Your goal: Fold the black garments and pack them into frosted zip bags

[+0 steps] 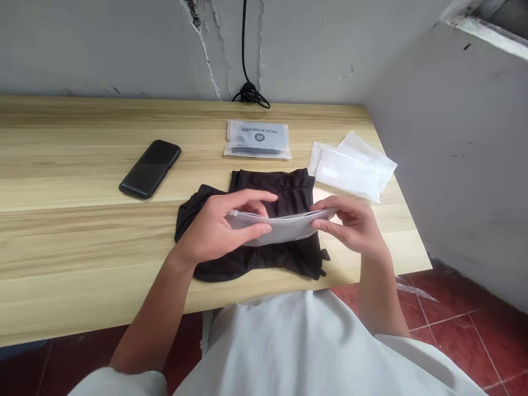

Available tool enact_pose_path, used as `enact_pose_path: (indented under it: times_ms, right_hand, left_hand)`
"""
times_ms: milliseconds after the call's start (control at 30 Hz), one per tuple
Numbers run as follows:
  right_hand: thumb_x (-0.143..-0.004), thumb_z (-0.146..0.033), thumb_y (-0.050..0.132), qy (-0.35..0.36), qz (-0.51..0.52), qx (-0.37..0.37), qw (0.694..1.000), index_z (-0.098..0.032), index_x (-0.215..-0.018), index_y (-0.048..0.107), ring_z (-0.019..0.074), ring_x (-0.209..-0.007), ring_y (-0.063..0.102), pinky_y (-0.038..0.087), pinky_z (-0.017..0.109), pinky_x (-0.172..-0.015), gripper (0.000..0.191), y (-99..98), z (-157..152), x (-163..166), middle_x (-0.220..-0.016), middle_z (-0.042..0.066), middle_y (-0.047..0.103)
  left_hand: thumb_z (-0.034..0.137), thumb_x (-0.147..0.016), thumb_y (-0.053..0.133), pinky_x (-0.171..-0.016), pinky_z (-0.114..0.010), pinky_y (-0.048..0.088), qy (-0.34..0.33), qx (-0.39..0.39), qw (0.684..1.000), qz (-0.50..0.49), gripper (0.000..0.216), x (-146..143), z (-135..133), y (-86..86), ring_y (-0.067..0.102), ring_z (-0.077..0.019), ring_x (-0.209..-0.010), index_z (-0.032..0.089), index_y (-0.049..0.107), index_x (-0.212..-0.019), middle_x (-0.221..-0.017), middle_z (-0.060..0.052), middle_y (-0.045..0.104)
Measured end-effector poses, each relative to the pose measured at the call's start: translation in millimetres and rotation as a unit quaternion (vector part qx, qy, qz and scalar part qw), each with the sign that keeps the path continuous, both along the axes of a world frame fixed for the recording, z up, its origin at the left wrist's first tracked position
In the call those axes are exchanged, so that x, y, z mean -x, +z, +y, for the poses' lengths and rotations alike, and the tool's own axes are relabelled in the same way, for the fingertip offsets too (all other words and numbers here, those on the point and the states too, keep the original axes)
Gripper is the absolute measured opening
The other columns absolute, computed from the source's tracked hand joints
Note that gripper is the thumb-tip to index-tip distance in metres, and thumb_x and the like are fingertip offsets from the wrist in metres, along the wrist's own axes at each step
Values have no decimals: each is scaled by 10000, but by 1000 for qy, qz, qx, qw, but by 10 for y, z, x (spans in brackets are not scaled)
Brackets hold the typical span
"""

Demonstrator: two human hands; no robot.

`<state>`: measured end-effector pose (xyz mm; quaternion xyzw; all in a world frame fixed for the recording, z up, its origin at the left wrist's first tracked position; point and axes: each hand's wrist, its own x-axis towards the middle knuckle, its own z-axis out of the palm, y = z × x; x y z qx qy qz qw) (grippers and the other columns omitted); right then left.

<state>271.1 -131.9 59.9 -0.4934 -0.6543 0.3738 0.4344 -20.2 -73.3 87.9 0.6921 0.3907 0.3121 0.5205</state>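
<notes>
A frosted plastic zip bag is held up level in front of me, its long top edge turned toward me. My left hand is closed round its left end, the thumb on the near side and the index finger arched above the edge. My right hand pinches the right end between thumb and fingers. The zip slider shows at the left end. Beneath the bag lies a folded black cloth garment, partly hidden by the bag and my left hand.
A black phone lies at left on the wooden table. Behind the garment is a packed pouch marked ROCKBROS. Two white packets overlap near the right edge. A black cable hangs down the wall.
</notes>
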Motion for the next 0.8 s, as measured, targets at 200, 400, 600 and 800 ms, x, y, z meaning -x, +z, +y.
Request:
enact_pose_path:
  times_ms: [200, 400, 600, 800]
  right_hand:
    - [-838, -370, 890, 82, 8, 96, 992, -218, -869, 759, 170, -642, 668, 541, 301, -580, 203, 262, -63, -15, -760, 17, 744]
    - [-958, -313, 768, 194, -67, 46, 978, -205, -905, 740, 120, -567, 627, 498, 249, -530, 123, 713, 60, 38, -676, -16, 705]
    - [-990, -265, 710, 148, -124, 14, 981, -207, -852, 695, 123, -599, 651, 533, 244, -563, 150, 736, 104, 13, -702, -15, 697]
    - [-923, -286, 803, 116, -123, -100, 980, -229, -1066, 722, 188, -786, 712, 600, 320, -716, 174, 888, 15, 233, -926, 31, 767]
  left_hand:
    - [320, -702, 948, -708, -277, 628, 117, 109, 981, -112, 285, 37, -69, -256, 763, -193, -767, 204, 811, -923, -850, -46, 810]
    - [374, -750, 929, -673, -280, 619, 138, 94, 971, -171, 286, -169, -128, -99, 773, -197, -741, 215, 823, -963, -851, -45, 824]
    - [321, -938, 782, -667, -202, 577, 157, -34, 976, -145, 145, -171, -201, -72, 778, -145, -777, 233, 832, -1042, -892, -20, 830]
    - [224, -912, 799, -688, -222, 604, 97, -127, 982, -99, 98, -280, -340, 191, 778, -147, -757, 217, 751, -997, -882, 6, 818]
